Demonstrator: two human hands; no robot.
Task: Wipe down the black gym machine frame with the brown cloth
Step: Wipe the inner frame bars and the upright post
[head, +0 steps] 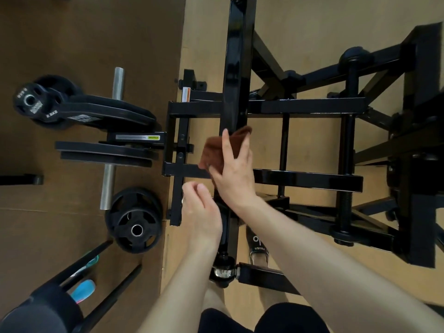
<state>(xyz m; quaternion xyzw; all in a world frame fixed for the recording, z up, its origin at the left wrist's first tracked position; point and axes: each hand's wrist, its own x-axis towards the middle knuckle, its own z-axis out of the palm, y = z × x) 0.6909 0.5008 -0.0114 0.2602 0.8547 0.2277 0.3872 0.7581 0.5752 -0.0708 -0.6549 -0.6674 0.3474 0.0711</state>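
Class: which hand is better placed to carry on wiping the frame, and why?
Right. The right hand already holds the cloth against the frame; the left hand holds nothing.

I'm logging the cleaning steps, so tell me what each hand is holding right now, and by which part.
The right hand holds the brown cloth by its near right side, against the black frame. The left hand holds nothing, its fingers loosely curled.

Open gaps between the black frame's crossbars (307, 180); weight plates (105, 152) crowd its left side.
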